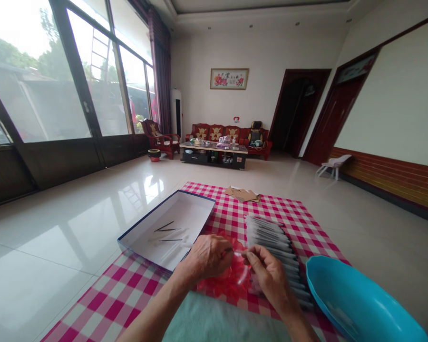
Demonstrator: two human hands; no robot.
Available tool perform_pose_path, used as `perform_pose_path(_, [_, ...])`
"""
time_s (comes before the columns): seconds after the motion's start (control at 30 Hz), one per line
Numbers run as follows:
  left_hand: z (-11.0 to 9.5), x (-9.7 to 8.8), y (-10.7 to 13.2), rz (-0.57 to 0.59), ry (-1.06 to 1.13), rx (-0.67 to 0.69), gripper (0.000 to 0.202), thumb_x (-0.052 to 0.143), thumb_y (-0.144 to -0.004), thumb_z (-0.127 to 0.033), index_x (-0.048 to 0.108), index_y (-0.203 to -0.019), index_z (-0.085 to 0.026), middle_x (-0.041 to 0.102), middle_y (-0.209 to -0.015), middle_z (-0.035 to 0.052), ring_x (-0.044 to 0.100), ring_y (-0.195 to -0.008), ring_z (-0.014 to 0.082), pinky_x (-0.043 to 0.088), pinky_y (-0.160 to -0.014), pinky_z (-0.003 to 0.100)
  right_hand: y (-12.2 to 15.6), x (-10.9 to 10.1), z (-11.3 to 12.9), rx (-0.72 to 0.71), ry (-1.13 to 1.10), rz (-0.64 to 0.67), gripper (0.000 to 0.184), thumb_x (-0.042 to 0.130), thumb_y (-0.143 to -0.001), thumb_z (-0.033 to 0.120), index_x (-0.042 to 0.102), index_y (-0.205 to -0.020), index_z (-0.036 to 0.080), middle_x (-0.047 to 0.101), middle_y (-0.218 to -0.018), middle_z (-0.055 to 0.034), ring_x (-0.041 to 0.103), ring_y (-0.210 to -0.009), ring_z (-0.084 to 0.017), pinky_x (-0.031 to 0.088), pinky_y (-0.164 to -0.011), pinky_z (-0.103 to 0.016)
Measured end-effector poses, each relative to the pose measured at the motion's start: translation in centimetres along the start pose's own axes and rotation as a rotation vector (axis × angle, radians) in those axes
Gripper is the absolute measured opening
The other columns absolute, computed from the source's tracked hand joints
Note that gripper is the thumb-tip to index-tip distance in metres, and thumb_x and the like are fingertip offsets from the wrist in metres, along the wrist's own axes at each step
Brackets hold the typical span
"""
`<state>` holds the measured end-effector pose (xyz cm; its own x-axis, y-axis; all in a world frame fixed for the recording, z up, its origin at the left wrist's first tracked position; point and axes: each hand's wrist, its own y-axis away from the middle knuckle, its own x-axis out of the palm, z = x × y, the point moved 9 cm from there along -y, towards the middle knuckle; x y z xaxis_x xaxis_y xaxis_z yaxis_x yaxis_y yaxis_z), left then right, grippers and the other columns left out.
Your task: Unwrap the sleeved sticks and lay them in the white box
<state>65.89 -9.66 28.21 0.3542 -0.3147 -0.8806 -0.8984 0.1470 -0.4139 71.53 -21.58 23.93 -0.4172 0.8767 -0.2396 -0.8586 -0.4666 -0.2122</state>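
Note:
My left hand (212, 255) is closed, its fingers curled over something hidden from view. Close by on the right, my right hand (269, 270) pinches a small pale piece that I cannot make out. Beneath both hands lies a red see-through plastic thing (221, 282), partly covered by them. A row of pens (271, 235), with clear barrels and dark parts, lies just beyond and beside my right hand. To the left, a shallow white box with a blue rim (146, 216) contains several thin dark pen refills (169, 230) and some clear plastic.
A red-and-white checked cloth (103, 301) covers the work surface. At the right stands a blue plastic basin (369, 294). Brown cardboard pieces (243, 194) lie at the far edge. Pale green fabric (217, 320) is nearest me. A low table (214, 156) stands farther off.

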Motion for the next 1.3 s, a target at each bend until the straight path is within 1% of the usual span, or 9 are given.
perform_pose_path(0.1, [0.3,0.3,0.5,-0.040,-0.013,-0.050,0.015,0.048,-0.076,-0.015,0.059,-0.066,-0.019,0.059,-0.063,0.0002,0.053,-0.059,0.0123,0.033,-0.058,0.022,-0.2,0.0,-0.2,-0.027,-0.043,-0.005,0.026,0.055,-0.080,0.043,0.060,-0.083,0.017,0.063,-0.072,-0.0029,0.059,-0.068,-0.018,0.046,-0.058,-0.025])
perform_pose_path(0.27, [-0.1,1.1,0.6,-0.035,-0.039,-0.056,0.018,0.047,-0.079,-0.019,0.059,-0.066,-0.019,0.057,-0.061,0.0001,0.052,-0.057,0.0121,0.032,-0.055,0.022,-0.1,0.1,0.4,-0.082,0.004,-0.043,0.024,0.058,-0.078,0.041,0.062,-0.082,0.017,0.064,-0.071,-0.0029,0.060,-0.064,-0.018,0.047,-0.056,-0.025])
perform_pose_path(0.37, [-0.3,1.0,0.0,-0.055,-0.065,-0.062,0.020,0.045,-0.081,-0.020,0.059,-0.067,-0.020,0.056,-0.062,0.0001,0.052,-0.059,0.0129,0.032,-0.055,0.023,-0.2,-0.3,0.7,-0.136,0.049,-0.076,0.024,0.058,-0.079,0.040,0.064,-0.086,0.019,0.067,-0.076,-0.0049,0.063,-0.072,-0.021,0.051,-0.062,-0.028])
perform_pose_path(0.47, [-0.6,1.0,-0.7,-0.081,-0.063,-0.039,0.019,0.044,-0.083,-0.020,0.060,-0.073,-0.020,0.058,-0.067,0.0004,0.052,-0.064,0.0138,0.035,-0.062,0.025,-0.3,-0.7,1.2,-0.250,0.148,-0.115,0.021,0.058,-0.080,0.037,0.066,-0.088,0.020,0.069,-0.085,-0.0065,0.064,-0.078,-0.022,0.051,-0.071,-0.030])
perform_pose_path(0.6, [-1.0,1.3,-1.2,-0.111,-0.048,-0.016,0.023,0.041,-0.088,-0.025,0.062,-0.079,-0.021,0.058,-0.071,0.0022,0.050,-0.070,0.0155,0.035,-0.072,0.030,-0.4,-1.0,1.3,-0.327,0.334,-0.152,0.017,0.055,-0.083,0.034,0.063,-0.087,0.020,0.067,-0.080,-0.0060,0.063,-0.071,-0.020,0.049,-0.066,-0.028])
perform_pose_path(0.73, [-1.0,1.6,-0.9,-0.143,-0.032,-0.036,0.025,0.038,-0.090,-0.025,0.063,-0.087,-0.022,0.056,-0.075,0.0035,0.048,-0.074,0.0173,0.032,-0.074,0.033,-0.2,-0.8,1.5,-0.365,0.427,-0.142,0.016,0.049,-0.087,0.031,0.060,-0.084,0.020,0.064,-0.078,-0.0053,0.062,-0.070,-0.019,0.048,-0.065,-0.028])
perform_pose_path(0.93, [-1.0,1.9,-0.5,-0.155,-0.037,-0.044,0.027,0.037,-0.090,-0.026,0.061,-0.078,-0.020,0.053,-0.071,0.0036,0.044,-0.071,0.0167,0.031,-0.074,0.033,0.0,-0.2,1.7,-0.405,0.466,-0.115,0.013,0.047,-0.088,0.025,0.059,-0.087,0.021,0.064,-0.080,-0.0052,0.062,-0.074,-0.019,0.048,-0.068,-0.029])
perform_pose_path(1.17, [-1.0,1.9,-0.4,-0.211,-0.050,-0.038,0.026,0.040,-0.088,-0.025,0.058,-0.072,-0.018,0.050,-0.068,0.0034,0.043,-0.069,0.0162,0.030,-0.074,0.033,-0.1,0.3,1.3,-0.455,0.538,-0.086,0.017,0.043,-0.090,0.026,0.059,-0.092,0.020,0.063,-0.081,-0.0062,0.062,-0.074,-0.019,0.048,-0.069,-0.029])
perform_pose_path(1.3, [-1.0,1.9,-0.3,-0.243,-0.050,-0.032,0.022,0.042,-0.086,-0.024,0.059,-0.072,-0.019,0.050,-0.068,0.0028,0.043,-0.070,0.0161,0.030,-0.074,0.033,0.0,0.4,1.5,-0.484,0.564,-0.083,0.018,0.040,-0.091,0.025,0.058,-0.091,0.021,0.061,-0.081,-0.0048,0.062,-0.074,-0.018,0.048,-0.068,-0.028])
